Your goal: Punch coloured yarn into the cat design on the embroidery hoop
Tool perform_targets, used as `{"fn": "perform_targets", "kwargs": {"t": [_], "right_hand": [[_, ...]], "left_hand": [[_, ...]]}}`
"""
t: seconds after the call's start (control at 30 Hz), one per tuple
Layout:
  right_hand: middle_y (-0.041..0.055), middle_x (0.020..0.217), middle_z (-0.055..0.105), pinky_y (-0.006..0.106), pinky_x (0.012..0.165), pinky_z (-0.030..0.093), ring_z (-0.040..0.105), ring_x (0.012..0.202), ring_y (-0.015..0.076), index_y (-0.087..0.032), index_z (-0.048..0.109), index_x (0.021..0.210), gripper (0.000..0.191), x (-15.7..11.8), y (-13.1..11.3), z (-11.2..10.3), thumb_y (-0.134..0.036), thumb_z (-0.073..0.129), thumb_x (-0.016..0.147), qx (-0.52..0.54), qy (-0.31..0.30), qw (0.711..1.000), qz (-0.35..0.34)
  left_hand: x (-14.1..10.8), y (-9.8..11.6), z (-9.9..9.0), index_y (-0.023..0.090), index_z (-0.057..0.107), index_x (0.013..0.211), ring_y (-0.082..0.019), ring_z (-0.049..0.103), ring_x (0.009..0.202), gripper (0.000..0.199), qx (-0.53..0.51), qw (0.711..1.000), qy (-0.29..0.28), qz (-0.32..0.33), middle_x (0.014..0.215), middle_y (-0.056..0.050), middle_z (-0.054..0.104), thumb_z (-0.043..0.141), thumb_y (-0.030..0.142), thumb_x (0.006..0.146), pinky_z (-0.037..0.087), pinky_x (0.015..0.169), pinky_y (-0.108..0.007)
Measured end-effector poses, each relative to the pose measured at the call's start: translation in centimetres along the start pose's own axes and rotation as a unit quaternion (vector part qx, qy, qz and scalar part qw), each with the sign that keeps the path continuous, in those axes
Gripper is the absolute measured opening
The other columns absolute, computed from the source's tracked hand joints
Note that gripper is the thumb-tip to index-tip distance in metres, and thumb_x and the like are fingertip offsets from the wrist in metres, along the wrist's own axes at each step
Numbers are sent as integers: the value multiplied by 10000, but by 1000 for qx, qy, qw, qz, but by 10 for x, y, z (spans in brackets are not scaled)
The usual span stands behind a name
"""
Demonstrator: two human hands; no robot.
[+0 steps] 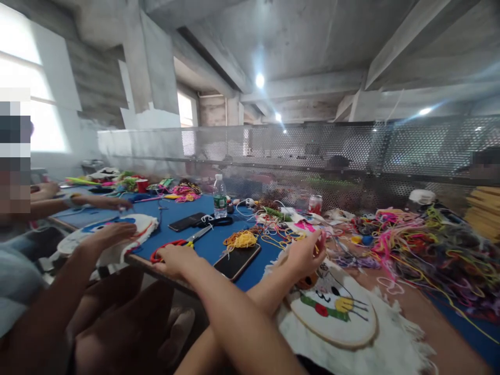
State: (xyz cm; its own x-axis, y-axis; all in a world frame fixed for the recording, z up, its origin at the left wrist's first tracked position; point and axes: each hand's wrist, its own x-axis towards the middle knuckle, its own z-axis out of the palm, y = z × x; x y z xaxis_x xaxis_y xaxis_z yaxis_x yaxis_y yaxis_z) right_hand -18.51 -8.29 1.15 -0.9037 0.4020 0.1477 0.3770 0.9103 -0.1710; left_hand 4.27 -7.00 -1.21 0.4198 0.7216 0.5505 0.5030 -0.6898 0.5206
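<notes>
My forearms cross, the right one on top. My right hand (pixel 174 260) reaches left to the table's edge, its fingers closed at the red handles of a pair of scissors (pixel 197 235). My left hand (pixel 307 255) is raised over the top of an embroidery hoop (pixel 332 333), fingers curled together; whatever may be between them cannot be made out. White cloth with frayed edges is stretched in the hoop, showing a stitched cat-like face, a green band with a red spot, and a yellow patch. A phone (pixel 238 262) with yellow yarn (pixel 241 240) on it lies between my hands.
At left, a co-worker's hand (pixel 117 232) rests over another hoop (pixel 84 232). Behind the scissors are a dark phone (pixel 186 222) and a water bottle (pixel 220 198). A can (pixel 315 204) stands farther back. Tangled yarn (pixel 425 250) heaps at right, before a perforated metal partition (pixel 281 151).
</notes>
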Motion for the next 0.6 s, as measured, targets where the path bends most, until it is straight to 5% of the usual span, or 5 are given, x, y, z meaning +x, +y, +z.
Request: {"fn": "perform_targets", "kwargs": {"t": [0.13, 0.27, 0.4, 0.6], "right_hand": [[145, 1176, 551, 397, 830, 449, 536, 1062, 266, -158, 506, 1119, 456, 4, 9, 14, -485, 384, 826, 34, 47, 997, 53], [193, 1125, 583, 432, 826, 430, 549, 1043, 294, -82, 411, 1215, 587, 0, 19, 12, -496, 446, 800, 53, 51, 974, 213], [228, 1130, 575, 407, 776, 448, 563, 1032, 278, -24, 281, 1306, 550, 6, 25, 12, -242, 453, 831, 77, 38, 930, 359], [272, 1142, 549, 396, 714, 479, 562, 1039, 277, 1, 298, 1278, 468, 3, 23, 6, -74, 345, 819, 133, 61, 913, 380]], "left_hand": [[4, -3, 7, 232, 452, 1169, -168, 583, 652, 372, 8, 999, 29, 20, 812, -43, 649, 447, 273, 799, 425, 592, -278], [4, -5, 11, 235, 470, 1138, -170, 588, 628, 343, 8, 999, 34, 5, 817, -50, 658, 431, 290, 802, 407, 559, -282], [4, -8, 10, 223, 482, 1092, -154, 586, 604, 302, 16, 999, 38, 6, 754, -19, 654, 423, 301, 806, 408, 566, -265], [5, -11, 11, 195, 466, 1103, -121, 563, 569, 310, -6, 999, 33, -1, 759, -15, 651, 420, 297, 814, 400, 544, -234]]}}
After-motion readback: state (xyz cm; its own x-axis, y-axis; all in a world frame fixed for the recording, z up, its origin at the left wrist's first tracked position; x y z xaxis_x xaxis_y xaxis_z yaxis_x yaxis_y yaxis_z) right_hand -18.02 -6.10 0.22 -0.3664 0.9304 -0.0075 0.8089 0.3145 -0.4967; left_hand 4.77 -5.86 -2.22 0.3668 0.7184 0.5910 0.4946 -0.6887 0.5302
